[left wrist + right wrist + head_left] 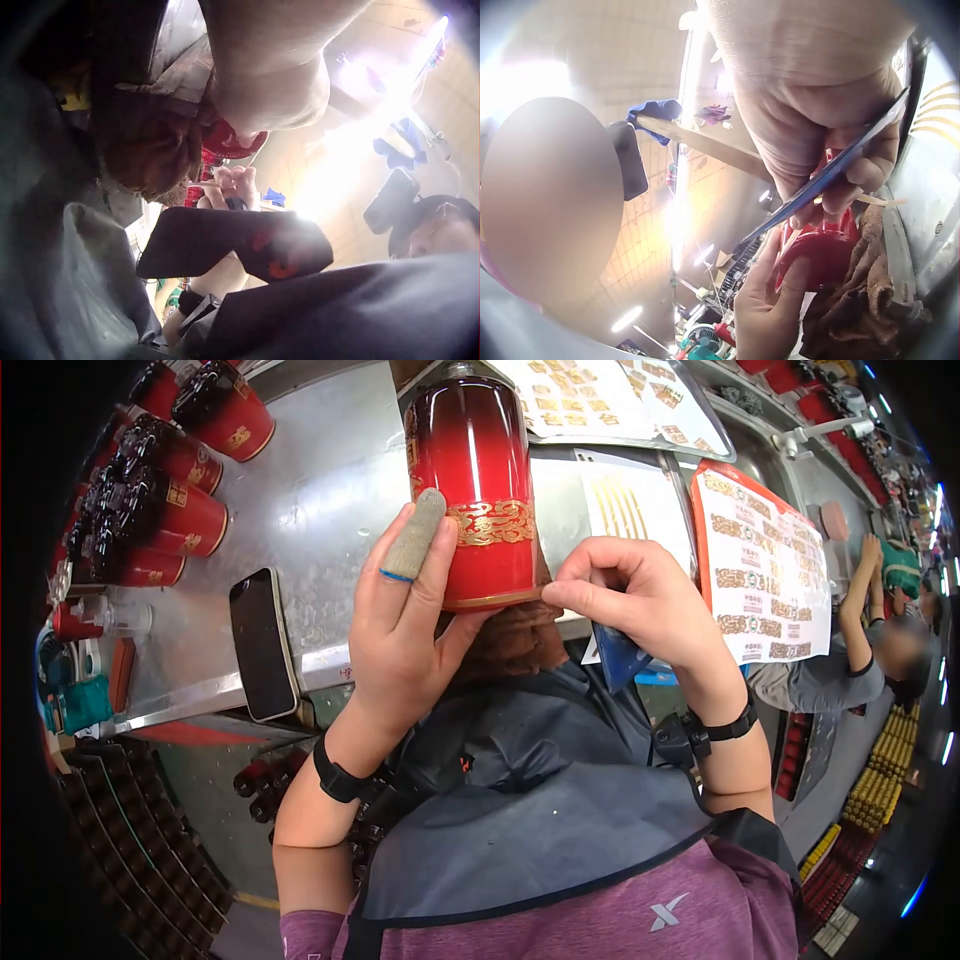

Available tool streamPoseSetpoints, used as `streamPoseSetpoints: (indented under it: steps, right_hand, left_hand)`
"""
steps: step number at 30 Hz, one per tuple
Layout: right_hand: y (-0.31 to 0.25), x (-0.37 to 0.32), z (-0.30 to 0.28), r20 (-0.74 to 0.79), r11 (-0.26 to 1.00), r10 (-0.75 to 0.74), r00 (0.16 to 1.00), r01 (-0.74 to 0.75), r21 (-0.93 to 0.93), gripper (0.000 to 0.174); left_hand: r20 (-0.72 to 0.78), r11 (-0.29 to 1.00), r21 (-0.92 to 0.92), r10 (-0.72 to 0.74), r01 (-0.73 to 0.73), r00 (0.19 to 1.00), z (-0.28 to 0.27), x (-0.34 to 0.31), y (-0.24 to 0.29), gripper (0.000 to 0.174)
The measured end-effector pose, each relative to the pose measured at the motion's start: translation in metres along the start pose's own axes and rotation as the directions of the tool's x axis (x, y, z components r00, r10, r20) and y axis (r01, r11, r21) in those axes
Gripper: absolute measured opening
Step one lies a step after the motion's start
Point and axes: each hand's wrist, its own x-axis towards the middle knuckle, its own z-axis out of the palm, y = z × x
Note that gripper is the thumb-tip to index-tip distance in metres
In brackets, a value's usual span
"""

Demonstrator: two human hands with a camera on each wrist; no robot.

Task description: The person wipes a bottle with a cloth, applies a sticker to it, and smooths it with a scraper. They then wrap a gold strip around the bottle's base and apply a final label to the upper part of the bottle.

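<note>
My left hand [395,610] holds a glossy red bottle [480,470] with a dark shoulder and a gold patterned band. A grey finger cot [418,538] covers one of its fingers. Under the bottle's lower edge lies the left thumb. At the right end of that edge, my right hand [640,595] pinches with thumb and forefinger at a thin gold strip [495,600] running along the base. A blue flat scraper [618,652] sticks out below the right palm, and the right wrist view shows the blue scraper [817,184] held among the fingers.
A brown cloth [520,645] lies beneath the bottle at the metal table's [300,480] edge. Several similar red bottles [170,510] stand at left, near a phone [264,645]. Sheets of gold strips [625,505] and printed labels [760,575] lie at right. Another person [850,670] works farther right.
</note>
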Motion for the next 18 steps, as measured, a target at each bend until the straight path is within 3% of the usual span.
streamPoseSetpoints:
  steps: [9,11,12,15,18]
  right_hand:
    - [0.016,0.013,0.003,0.039,1.0,0.003,0.999,-0.004,0.031,0.012]
    - [0.017,0.014,0.002,0.06,0.998,0.006,0.998,-0.009,0.056,0.012]
    - [0.017,0.015,0.003,0.061,0.998,0.006,0.998,-0.01,0.059,0.012]
    - [0.017,0.016,0.003,0.079,0.996,0.028,0.996,-0.034,0.082,0.012]
    - [0.018,0.018,0.003,0.088,0.996,0.033,0.996,-0.041,0.084,0.012]
  left_hand:
    - [-0.029,0.997,-0.059,-0.044,0.043,0.999,-0.002,-0.006,0.003,0.068]
    - [0.015,1.0,0.001,0.024,-0.024,1.0,-0.011,-0.017,0.006,0.051]
    - [0.018,1.0,0.002,0.023,-0.023,1.0,-0.013,-0.022,0.007,0.051]
    - [0.044,0.981,0.05,0.184,-0.187,0.982,-0.017,-0.028,0.008,0.03]
    - [0.044,0.946,0.101,0.304,-0.307,0.952,-0.014,-0.023,0.007,0.029]
